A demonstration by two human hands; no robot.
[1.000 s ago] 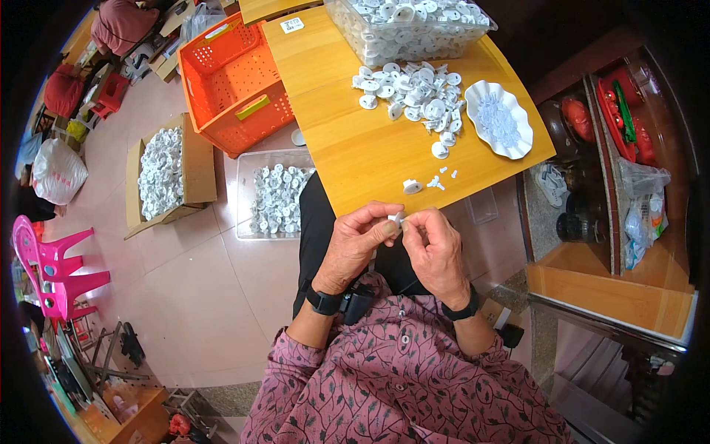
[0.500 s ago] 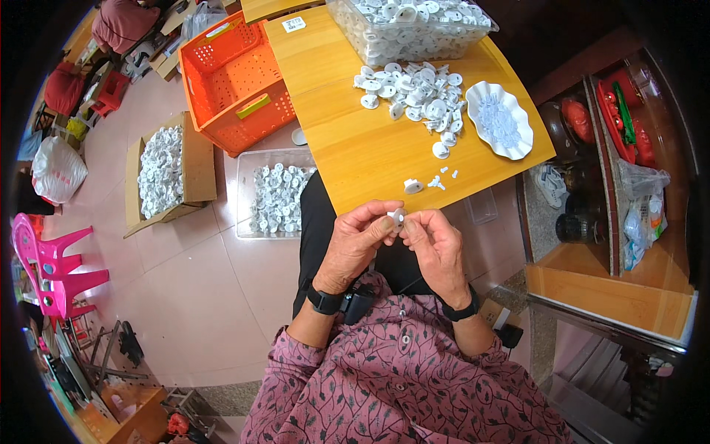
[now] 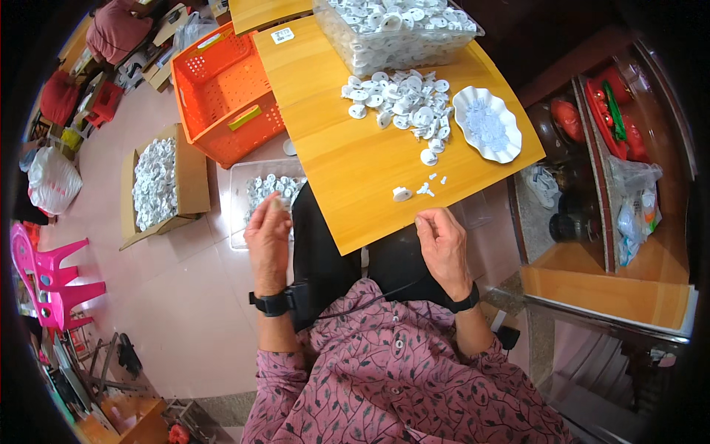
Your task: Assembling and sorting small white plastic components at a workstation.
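Observation:
My left hand (image 3: 269,243) is over the near side of a clear plastic bin (image 3: 238,176) of small white round plastic pieces (image 3: 272,185). Its fingers are stretched out and loosely apart, with no piece showing in them. By the table's front edge is my right hand (image 3: 445,250), thumb and fingertips pressed together; whatever they may hold is too small to make out. On the wooden table (image 3: 325,170), one white piece (image 3: 401,194) lies beside several tiny pale pegs (image 3: 425,189). A heap of white pieces (image 3: 403,100) lies farther back.
A scalloped white dish (image 3: 510,152) of clear bits is at the table's right. Behind the heap stands a full clear tub (image 3: 392,48). Left are an orange crate (image 3: 229,133), a cardboard box (image 3: 194,174) and a pink stool (image 3: 63,277). Shelves (image 3: 603,281) stand right.
My hands have parted from the white piece they held together. The left has swung left to the clear bin; the right stays near the table edge, slightly farther right. That piece is no longer visible between them.

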